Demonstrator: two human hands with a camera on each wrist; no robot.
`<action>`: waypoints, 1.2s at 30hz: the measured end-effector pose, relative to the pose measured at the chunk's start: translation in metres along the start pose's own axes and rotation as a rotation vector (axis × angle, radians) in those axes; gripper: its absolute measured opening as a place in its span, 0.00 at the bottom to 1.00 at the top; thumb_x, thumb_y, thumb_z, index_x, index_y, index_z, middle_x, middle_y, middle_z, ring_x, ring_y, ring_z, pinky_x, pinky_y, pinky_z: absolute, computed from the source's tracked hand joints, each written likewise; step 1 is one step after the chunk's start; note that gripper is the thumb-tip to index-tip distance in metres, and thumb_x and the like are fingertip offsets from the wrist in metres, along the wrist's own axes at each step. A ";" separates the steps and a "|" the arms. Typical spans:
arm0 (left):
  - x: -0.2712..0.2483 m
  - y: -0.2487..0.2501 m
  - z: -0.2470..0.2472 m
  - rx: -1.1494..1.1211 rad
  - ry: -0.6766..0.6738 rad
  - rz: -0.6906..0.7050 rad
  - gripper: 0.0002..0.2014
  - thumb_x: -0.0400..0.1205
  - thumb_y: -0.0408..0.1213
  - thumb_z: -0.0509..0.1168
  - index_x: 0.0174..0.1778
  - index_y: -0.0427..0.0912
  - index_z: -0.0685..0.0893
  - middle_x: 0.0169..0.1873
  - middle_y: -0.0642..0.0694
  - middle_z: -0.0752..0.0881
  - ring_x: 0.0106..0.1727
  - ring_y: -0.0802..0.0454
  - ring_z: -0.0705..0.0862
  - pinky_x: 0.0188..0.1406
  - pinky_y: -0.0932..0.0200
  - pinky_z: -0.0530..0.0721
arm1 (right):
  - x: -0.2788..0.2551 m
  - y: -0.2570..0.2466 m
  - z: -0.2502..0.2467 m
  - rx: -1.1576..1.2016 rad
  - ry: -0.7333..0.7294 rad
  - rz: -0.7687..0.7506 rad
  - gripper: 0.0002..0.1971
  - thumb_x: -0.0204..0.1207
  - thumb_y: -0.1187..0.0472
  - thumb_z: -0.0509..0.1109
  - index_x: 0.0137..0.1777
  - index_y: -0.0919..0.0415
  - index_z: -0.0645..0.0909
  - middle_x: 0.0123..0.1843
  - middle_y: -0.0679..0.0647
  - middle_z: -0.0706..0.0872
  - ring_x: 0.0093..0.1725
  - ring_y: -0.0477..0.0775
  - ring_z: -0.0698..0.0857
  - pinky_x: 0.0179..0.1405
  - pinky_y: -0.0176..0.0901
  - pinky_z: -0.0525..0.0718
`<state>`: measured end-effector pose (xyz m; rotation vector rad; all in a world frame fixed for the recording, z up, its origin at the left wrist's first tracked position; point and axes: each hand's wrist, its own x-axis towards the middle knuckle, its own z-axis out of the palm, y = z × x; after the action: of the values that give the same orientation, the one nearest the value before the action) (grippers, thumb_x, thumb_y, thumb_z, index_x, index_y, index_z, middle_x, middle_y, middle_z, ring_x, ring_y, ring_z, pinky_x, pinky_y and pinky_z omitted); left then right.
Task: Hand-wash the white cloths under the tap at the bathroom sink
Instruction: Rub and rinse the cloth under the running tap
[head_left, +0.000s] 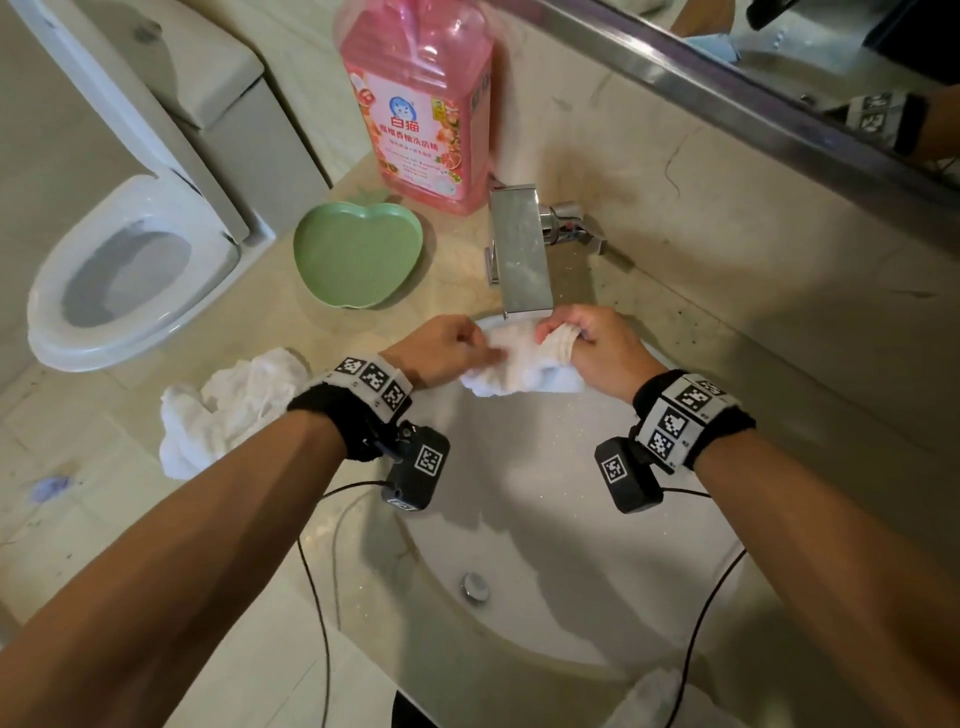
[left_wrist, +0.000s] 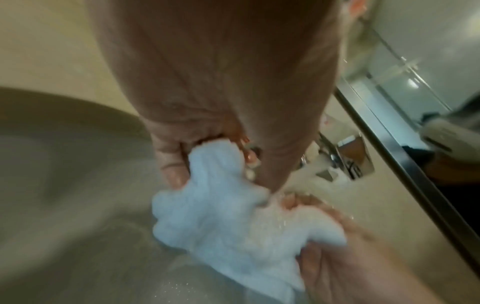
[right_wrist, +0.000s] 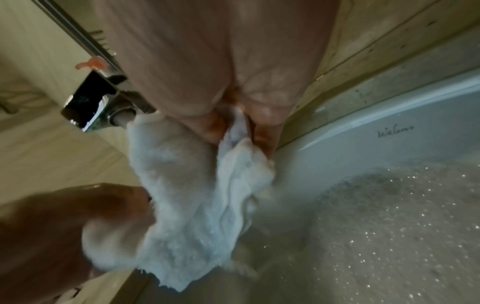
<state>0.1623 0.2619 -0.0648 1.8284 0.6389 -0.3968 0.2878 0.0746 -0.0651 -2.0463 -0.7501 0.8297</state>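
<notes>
A wet white cloth hangs bunched between both hands just under the chrome tap, over the back of the white sink. My left hand grips its left side, and in the left wrist view the left hand has fingers curled into the cloth. My right hand clutches a gathered fold at the right; the right wrist view shows the right hand pinching the cloth. Water drops spray into the sink. A second white cloth lies crumpled on the counter at the left.
A pink detergent bottle stands behind the tap, beside a green apple-shaped dish. A toilet sits at the far left. The mirror runs along the wall at the right. The drain plug lies in the basin's middle.
</notes>
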 end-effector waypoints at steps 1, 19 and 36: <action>0.003 -0.001 0.000 0.166 0.058 0.040 0.12 0.75 0.41 0.75 0.47 0.45 0.78 0.43 0.51 0.81 0.42 0.53 0.80 0.40 0.59 0.76 | 0.000 -0.001 -0.001 0.051 -0.046 0.030 0.19 0.70 0.72 0.62 0.49 0.51 0.88 0.51 0.42 0.90 0.49 0.41 0.84 0.41 0.24 0.78; 0.014 -0.010 -0.003 0.300 -0.058 -0.025 0.32 0.67 0.48 0.80 0.64 0.48 0.75 0.52 0.52 0.84 0.52 0.52 0.85 0.50 0.58 0.82 | 0.024 -0.012 0.026 -0.140 0.133 -0.028 0.14 0.68 0.66 0.78 0.53 0.65 0.86 0.49 0.60 0.89 0.49 0.61 0.88 0.46 0.51 0.88; 0.019 0.015 0.008 0.606 0.102 0.541 0.36 0.66 0.39 0.80 0.71 0.40 0.77 0.63 0.39 0.79 0.64 0.40 0.78 0.58 0.56 0.78 | 0.011 0.007 0.018 0.114 -0.224 0.169 0.27 0.65 0.61 0.80 0.62 0.41 0.77 0.53 0.42 0.88 0.52 0.34 0.86 0.48 0.30 0.85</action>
<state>0.1867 0.2549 -0.0668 2.5122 0.0595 -0.1332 0.2818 0.0872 -0.0825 -1.9540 -0.6397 1.1859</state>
